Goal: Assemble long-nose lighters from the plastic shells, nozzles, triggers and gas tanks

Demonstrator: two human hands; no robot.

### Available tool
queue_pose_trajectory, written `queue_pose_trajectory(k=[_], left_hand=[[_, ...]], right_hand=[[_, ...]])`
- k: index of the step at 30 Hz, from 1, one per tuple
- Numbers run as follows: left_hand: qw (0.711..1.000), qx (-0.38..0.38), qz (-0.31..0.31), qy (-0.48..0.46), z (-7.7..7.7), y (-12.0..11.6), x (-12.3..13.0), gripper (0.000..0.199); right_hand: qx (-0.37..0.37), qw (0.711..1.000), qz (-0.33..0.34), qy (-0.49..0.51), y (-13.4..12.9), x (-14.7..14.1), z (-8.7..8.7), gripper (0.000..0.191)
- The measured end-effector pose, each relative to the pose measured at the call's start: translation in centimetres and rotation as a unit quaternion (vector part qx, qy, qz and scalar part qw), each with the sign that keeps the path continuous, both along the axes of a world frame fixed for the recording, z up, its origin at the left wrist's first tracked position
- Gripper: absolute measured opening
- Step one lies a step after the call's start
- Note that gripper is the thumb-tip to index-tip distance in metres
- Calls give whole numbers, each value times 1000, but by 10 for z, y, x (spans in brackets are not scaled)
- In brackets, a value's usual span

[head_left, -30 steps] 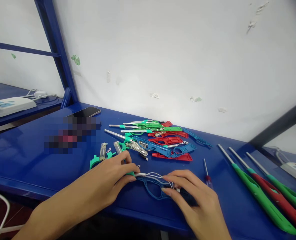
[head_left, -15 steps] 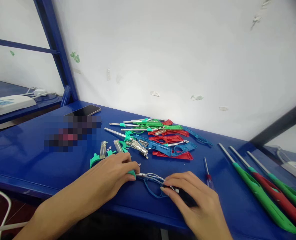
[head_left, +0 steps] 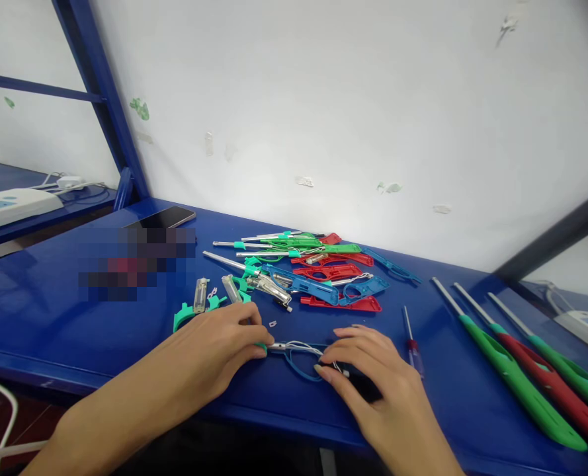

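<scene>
My left hand [head_left: 231,334] is closed in a pinch around a green collar [head_left: 260,346] at the end of a blue lighter shell half [head_left: 301,371], holding it low over the table's front. A short metal tube end [head_left: 278,346] shows just past those fingertips. White wires [head_left: 303,346] run from it along the shell toward my right hand [head_left: 373,367]. That hand has thumb and forefinger closed on the wires by a small white-tipped part [head_left: 344,373]. The shell's far end is hidden under the right palm.
Beyond my hands lies a pile of red, green and blue lighter shells [head_left: 336,271], with metal tubes and clear fuel tanks [head_left: 268,289]. A screwdriver [head_left: 411,344] and several whole lighters [head_left: 516,370] lie at right. A phone [head_left: 169,218] is at back left.
My right fingers have shifted slightly along the wires toward the left hand, and the white-tipped part sits farther left. The left hand keeps its pinch. The whole view has shifted a little.
</scene>
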State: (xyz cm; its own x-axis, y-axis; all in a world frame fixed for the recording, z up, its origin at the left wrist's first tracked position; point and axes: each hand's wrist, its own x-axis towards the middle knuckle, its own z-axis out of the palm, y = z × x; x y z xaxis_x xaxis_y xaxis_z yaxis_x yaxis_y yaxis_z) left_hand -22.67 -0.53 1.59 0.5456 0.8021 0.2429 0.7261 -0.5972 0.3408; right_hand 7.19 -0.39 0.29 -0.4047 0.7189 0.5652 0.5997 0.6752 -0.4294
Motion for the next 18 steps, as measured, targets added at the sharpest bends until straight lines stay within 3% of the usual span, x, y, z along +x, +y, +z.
queue_pose_trajectory(k=[18], left_hand=[[997,-40,58,8,15,0,15,45]], right_hand=[[-183,979,8,92,-1,3,-4,4]])
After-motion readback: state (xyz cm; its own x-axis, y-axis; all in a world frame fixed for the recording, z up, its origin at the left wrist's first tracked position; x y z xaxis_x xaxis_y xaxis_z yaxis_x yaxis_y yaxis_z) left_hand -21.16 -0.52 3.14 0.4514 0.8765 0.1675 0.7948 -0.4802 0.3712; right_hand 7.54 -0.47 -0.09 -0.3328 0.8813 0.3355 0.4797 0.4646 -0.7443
